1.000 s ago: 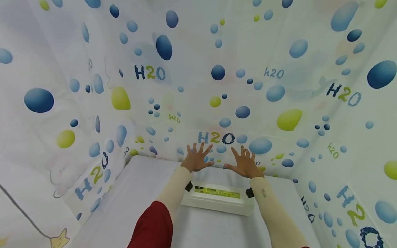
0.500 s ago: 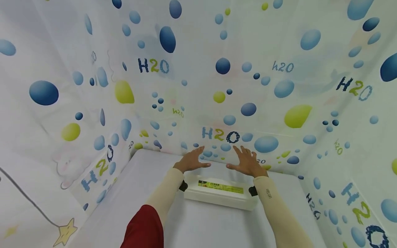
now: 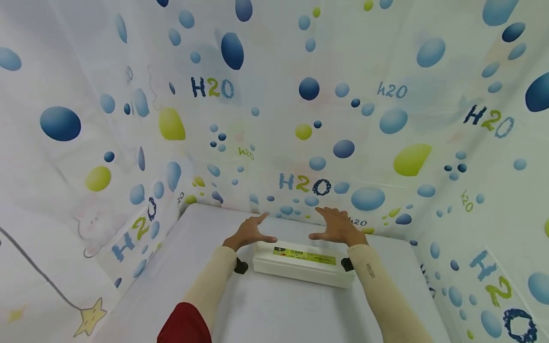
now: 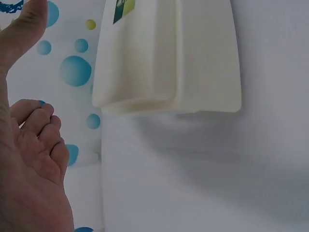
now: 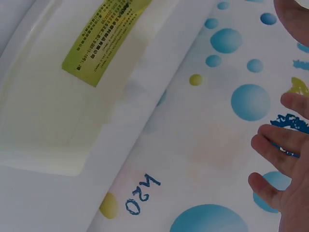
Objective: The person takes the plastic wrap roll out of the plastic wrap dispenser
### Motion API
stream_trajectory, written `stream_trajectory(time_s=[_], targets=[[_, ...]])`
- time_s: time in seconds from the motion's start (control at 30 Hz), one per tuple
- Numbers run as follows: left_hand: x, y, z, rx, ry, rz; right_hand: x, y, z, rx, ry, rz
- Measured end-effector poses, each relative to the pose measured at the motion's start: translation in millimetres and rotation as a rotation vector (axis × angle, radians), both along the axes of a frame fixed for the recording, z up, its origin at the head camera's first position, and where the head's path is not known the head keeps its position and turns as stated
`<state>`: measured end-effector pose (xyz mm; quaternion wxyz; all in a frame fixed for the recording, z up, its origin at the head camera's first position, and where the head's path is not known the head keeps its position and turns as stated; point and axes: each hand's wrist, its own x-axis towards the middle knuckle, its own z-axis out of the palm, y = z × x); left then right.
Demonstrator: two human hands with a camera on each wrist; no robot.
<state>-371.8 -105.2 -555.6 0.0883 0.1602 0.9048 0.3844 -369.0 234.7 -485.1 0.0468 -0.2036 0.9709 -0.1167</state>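
Note:
A long white plastic box [image 3: 300,271] with a yellow-green label [image 3: 304,256] lies on the white surface, set slightly askew. My left hand [image 3: 249,232] hovers over its left end, thumb apart from the bent fingers, holding nothing. Above the right end is my right hand [image 3: 341,228], likewise with thumb and fingers apart around air. In the left wrist view the box's end [image 4: 203,63] lies to the right of the palm [image 4: 36,179]. The right wrist view has the box [image 5: 48,116] at left, away from the fingers [image 5: 277,150] at the right edge.
The white tabletop [image 3: 274,312] ends at a back wall covering [image 3: 266,138] printed with blue and green drops and "H2O". Similar printed sheets stand at the left and right. A black wrist-camera mount [image 3: 241,266] sits beside the left wrist.
Both hands have gone from fingers spread upward to a bent, cupped pose. The left hand has moved left and lower, widening the gap between the hands. The box stays on the surface.

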Motion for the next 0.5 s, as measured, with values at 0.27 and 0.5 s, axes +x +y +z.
stream_trajectory(time_s=[0.27,0.5], targets=[[7.1,-23,-23.2,0.11,-0.049,-0.056,7.4,-11,-5.1,-0.01,0.003,0.047],[20.4,-40,-41.1,0.186,-0.131,-0.102,15.8,-18,-17.3,-0.047,-0.003,0.084]])
